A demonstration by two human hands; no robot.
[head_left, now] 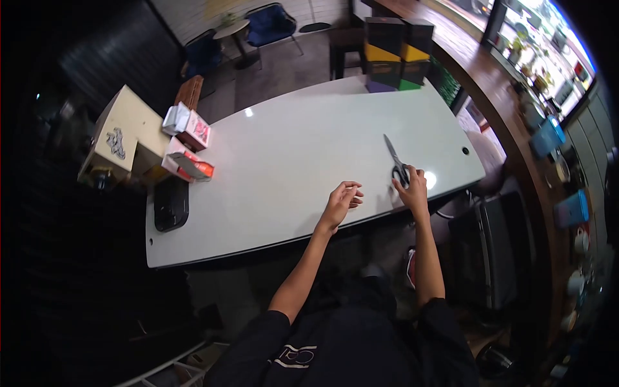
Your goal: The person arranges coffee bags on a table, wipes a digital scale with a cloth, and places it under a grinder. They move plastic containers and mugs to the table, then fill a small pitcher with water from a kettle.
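A pair of scissors (396,161) with dark handles lies at the right part of the white table (290,161), its blades pointing toward the far side. My right hand (412,189) is at the handles, with thumb and fingers around them; whether the scissors are lifted cannot be made out. My left hand (343,201) hovers over the near edge of the table, left of the scissors, with its fingers loosely curved and apart and nothing in them.
Black boxes with yellow bands (393,55) stand at the far right edge. Small red and white boxes (187,151), a wooden box (122,132) and a black case (171,203) are at the left. A dark chair (493,251) stands right.
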